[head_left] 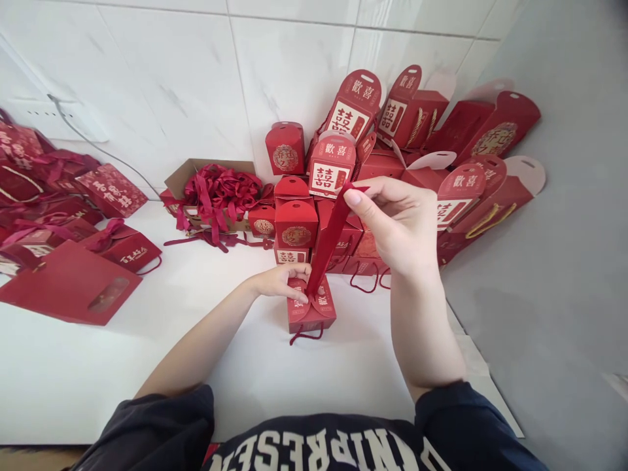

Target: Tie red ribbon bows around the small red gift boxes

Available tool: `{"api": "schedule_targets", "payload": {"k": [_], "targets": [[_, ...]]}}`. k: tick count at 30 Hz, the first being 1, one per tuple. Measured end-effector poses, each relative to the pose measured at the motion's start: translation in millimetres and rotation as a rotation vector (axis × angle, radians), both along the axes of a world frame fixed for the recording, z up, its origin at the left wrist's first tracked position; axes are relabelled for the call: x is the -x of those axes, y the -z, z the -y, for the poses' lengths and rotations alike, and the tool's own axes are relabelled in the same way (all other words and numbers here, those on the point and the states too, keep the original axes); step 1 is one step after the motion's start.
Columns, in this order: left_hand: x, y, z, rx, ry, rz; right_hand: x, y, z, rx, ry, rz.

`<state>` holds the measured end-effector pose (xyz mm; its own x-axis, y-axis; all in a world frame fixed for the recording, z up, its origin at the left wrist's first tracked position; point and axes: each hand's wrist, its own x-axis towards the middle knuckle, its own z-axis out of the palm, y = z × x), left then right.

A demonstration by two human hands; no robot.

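Note:
A small red gift box with white characters and a dark red cord loop stands on the white table in front of me. My left hand grips its top from the left side, thumb on the near flap and fingers curled over the far side. A dark red ribbon rises from the slot in the box top. High above and to the right, my right hand pinches the ribbon's upper end between thumb and fingers, and the ribbon is stretched straight. The ribbon's lower end is hidden in the box top.
Behind the box, several red gift boxes are stacked against the tiled wall and the grey panel. A cardboard box full of red ribbons stands at the back. More red boxes and bags lie at the left, near a grey cable.

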<state>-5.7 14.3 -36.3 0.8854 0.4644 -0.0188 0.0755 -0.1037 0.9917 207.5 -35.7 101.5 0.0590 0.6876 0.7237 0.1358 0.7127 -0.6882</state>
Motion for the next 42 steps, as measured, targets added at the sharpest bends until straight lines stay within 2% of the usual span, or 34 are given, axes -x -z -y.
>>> {"api": "schedule_targets", "payload": {"k": [6, 10, 12, 19, 23, 27, 30, 32, 34, 36, 38, 42], "targets": [[-1.8, 3.1, -0.7, -0.093, -0.005, -0.019, 1.6, -0.4, -0.9, -0.015, -0.017, 0.006], [-3.2, 5.4, 1.4, 0.037, -0.033, 0.027, -0.5, -0.9, -0.1, -0.023, -0.015, 0.005], [-3.5, 6.0, 1.7, 0.052, -0.031, 0.033, -1.4, -1.0, -0.1, -0.024, -0.017, 0.005], [-4.0, 10.2, -5.6, -0.181, 0.011, 0.003, -3.9, -1.2, 0.1, -0.019, -0.001, 0.001], [-6.3, 15.6, -4.7, -0.205, -0.042, 0.029, -6.7, 0.0, -1.2, 0.007, 0.007, -0.006], [-7.8, 16.1, -0.2, -0.209, -0.056, 0.026, -7.3, 9.8, -8.3, 0.118, -0.042, 0.030], [-8.6, 14.4, 1.1, -0.195, -0.049, 0.041, -9.4, 21.8, -5.5, 0.230, -0.101, 0.255], [-9.5, 13.7, 0.4, -0.201, -0.034, 0.057, -13.3, 33.0, 4.4, 0.288, -0.067, 0.504], [-10.4, 13.5, -1.0, -0.223, -0.019, 0.062, -18.3, 49.0, 17.9, 0.382, 0.005, 0.716], [-11.0, 13.9, -2.2, -0.233, -0.017, 0.061, -22.2, 70.5, 30.2, 0.487, -0.032, 0.835], [-10.7, 14.8, -2.9, -0.219, -0.018, 0.058, -22.8, 95.6, 37.8, 0.540, -0.113, 0.803], [-8.5, 18.1, -3.2, -0.190, -0.020, 0.035, -12.7, 137.4, 38.9, 0.562, -0.176, 0.509]]}}
